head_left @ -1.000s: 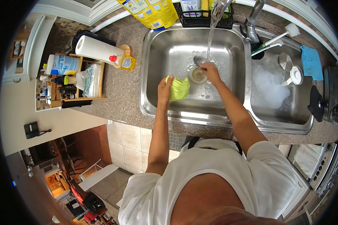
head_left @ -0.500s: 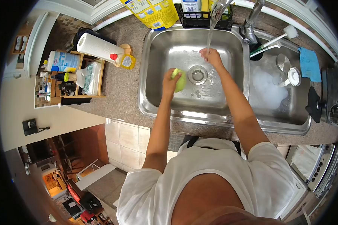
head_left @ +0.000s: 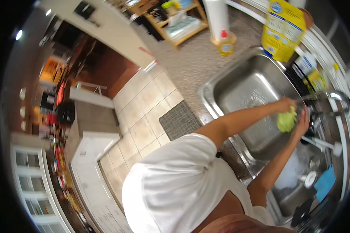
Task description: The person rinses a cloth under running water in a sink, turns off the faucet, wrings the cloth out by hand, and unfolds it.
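- Crowding the sink's point(head_left: 237, 93) back edge: yellow pouch point(head_left: 283, 33), caddy point(head_left: 299, 79), faucet point(head_left: 318, 119). Faucet stands just beyond the hands, tightest obstacle.
- Second basin point(head_left: 287, 202), next to the sink: suds point(head_left: 289, 173), white-topped item point(head_left: 310, 179); blue cloth point(head_left: 325, 182) over its edge, brush point(head_left: 336, 149) near the faucet.
- Worktop point(head_left: 182, 66): soap bottle point(head_left: 226, 47) and paper roll point(head_left: 217, 17), well clear of the hands.
- Green cloth point(head_left: 287, 121): over the sink, faucet side, between both hands. Bunched; long axis roughly up-down in view, lower end away from left hand.
- Left hand point(head_left: 287, 105): closed on green cloth's upper end.
- Right hand point(head_left: 302, 122): alongside green cloth, fingers extended; can't tell if gripping.
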### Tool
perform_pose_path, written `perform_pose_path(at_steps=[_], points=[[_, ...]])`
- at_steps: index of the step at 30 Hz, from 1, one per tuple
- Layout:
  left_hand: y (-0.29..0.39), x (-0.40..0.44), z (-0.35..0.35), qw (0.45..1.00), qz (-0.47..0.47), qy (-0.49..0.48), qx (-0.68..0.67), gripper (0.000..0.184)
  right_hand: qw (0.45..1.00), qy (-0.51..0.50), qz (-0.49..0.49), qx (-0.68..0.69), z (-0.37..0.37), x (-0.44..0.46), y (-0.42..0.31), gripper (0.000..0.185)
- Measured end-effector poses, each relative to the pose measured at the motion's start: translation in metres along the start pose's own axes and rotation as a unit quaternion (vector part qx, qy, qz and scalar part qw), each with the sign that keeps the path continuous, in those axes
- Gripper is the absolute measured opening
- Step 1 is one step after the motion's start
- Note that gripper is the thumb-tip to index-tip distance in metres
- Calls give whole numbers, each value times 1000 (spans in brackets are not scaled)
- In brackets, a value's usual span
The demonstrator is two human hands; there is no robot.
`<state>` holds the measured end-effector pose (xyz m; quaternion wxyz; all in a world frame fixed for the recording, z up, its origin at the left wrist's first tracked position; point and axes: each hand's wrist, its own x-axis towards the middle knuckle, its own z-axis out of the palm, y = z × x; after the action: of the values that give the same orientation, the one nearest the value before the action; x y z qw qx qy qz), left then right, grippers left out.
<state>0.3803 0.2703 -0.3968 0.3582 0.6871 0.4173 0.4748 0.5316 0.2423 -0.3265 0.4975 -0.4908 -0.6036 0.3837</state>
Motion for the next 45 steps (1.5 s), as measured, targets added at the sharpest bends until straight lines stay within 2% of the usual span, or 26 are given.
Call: perform_pose_path(at_steps=[1,2,3,4,6,9,12,13,15,18,19,21,24,25,27,30,33,36,37,39,40,41,42,43,45], points=[[22,5,-5,999,-4,-15,-47,23,999,17,14,24,-5,-2,22,42],[45,11,-13,994,-73,-52,-68,21,987,17,113,113,-12,0,49,48],[43,17,-8,995,-34,-38,-80,24,957,19,183,223,-16,0,65,56],[59,15,-10,992,-50,-8,-113,26,925,16,199,323,-14,-14,46,62],[68,18,-12,949,-142,6,-282,32,899,33,256,353,-14,-16,48,62],[54,17,-15,851,-181,85,-485,36,939,12,208,275,-15,-13,45,52],[43,12,-17,882,-247,140,-377,34,958,32,152,242,-2,-7,19,38],[40,7,-13,896,-270,150,-320,35,962,2,106,250,2,-9,3,30],[21,-5,-3,913,-312,165,-204,40,963,-39,58,262,12,-11,-22,28],[6,-5,-9,947,-272,23,-168,52,969,-50,0,241,13,-10,-28,23],[3,-4,-12,948,-279,23,-153,56,972,-45,-16,228,14,-9,-28,22],[33,-5,-23,948,-294,23,-122,63,993,-47,-10,104,10,-7,-43,20],[48,-4,-19,951,-180,14,-249,63,998,-61,-34,-8,4,-1,-43,20],[56,-3,-20,953,-169,9,-252,64,996,-69,-49,-33,1,3,-39,20],[84,-7,-28,955,-148,1,-257,64,998,-48,-29,-3,6,2,-62,24],[77,0,-35,979,-74,-92,-167,60,999,-15,-30,35,6,4,-71,30],[64,8,-31,990,-76,-110,-36,53,998,-16,-26,59,7,7,-75,35],[57,29,-21,995,-54,1,79,47,996,28,-32,83,12,-1,-96,34],[59,33,-20,997,-66,34,36,44,993,56,-70,74,12,0,-98,42],[72,39,-22,990,-91,100,-50,38,989,56,-69,115,14,2,-95,48],[80,41,-23,985,-98,94,-108,35,987,57,-70,135,12,4,-91,52],[91,40,-26,977,-105,88,-166,33,988,-20,-49,142,9,5,-80,58],[98,43,-27,965,-112,80,-223,32,967,-68,-14,247,7,14,-47,58],[101,47,-24,952,-104,94,-273,32,963,-59,49,259,5,23,3,59],[117,48,-29,949,-111,121,-269,33,971,-66,104,207,-1,23,28,59]])
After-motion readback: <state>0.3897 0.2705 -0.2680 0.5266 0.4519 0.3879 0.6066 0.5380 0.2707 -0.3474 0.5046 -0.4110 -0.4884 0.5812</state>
